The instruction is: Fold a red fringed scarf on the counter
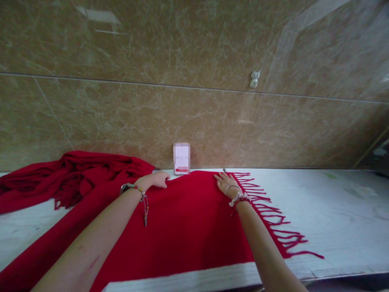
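Note:
A red fringed scarf (188, 223) lies spread across the white tabletop, its fringe fanned out on the right side. My left hand (158, 179) is at the scarf's back edge, fingers closed in a pinch on the cloth. Near the fringed end, my right hand (225, 182) rests flat on the scarf with its fingers spread. Bunched red cloth with its own fringe is heaped on the left against the wall; whether it is the same scarf I cannot tell.
A phone (181, 159) leans upright against the brown marbled wall (194, 121), just behind the scarf. A small white cat figure (254, 79) is on the wall. The white tabletop (328, 215) shows to the right, its front edge near me. Dark things stand at the far right.

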Available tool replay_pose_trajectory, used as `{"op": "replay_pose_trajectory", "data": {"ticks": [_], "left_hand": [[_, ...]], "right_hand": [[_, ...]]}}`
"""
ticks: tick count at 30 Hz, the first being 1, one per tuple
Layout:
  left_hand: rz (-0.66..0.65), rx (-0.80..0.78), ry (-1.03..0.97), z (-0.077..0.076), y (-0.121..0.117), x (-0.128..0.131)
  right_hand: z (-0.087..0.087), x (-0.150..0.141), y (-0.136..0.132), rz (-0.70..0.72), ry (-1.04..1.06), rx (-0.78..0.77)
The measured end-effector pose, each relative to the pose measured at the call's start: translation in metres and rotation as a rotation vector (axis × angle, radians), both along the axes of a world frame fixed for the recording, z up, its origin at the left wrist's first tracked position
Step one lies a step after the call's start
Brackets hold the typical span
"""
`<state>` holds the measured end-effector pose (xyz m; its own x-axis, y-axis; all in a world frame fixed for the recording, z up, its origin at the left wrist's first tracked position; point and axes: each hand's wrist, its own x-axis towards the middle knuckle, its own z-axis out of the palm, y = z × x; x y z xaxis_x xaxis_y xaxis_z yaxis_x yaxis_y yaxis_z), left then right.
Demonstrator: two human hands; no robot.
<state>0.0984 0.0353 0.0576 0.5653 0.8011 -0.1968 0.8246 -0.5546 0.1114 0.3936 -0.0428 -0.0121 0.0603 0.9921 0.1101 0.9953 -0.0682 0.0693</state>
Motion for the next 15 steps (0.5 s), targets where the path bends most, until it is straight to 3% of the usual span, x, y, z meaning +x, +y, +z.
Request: {"op": "replay_pose_trajectory", "data": {"ticks": [5, 10, 15], "left_hand": [[-0.013, -0.064, -0.094, 0.012, 0.008, -0.002], [0.031, -0.113, -0.121, 0.03, 0.016, -0.027], [0.076, 0.09, 0.024, 0.045, 0.027, -0.046]], "right_hand": [[0.0, 0.0, 0.0, 0.001, 0.039, -0.002], [0.002, 0.0, -0.001, 0.002, 0.052, 0.008], [0.001, 0.002, 0.001, 0.01, 0.059, 0.012]]}}
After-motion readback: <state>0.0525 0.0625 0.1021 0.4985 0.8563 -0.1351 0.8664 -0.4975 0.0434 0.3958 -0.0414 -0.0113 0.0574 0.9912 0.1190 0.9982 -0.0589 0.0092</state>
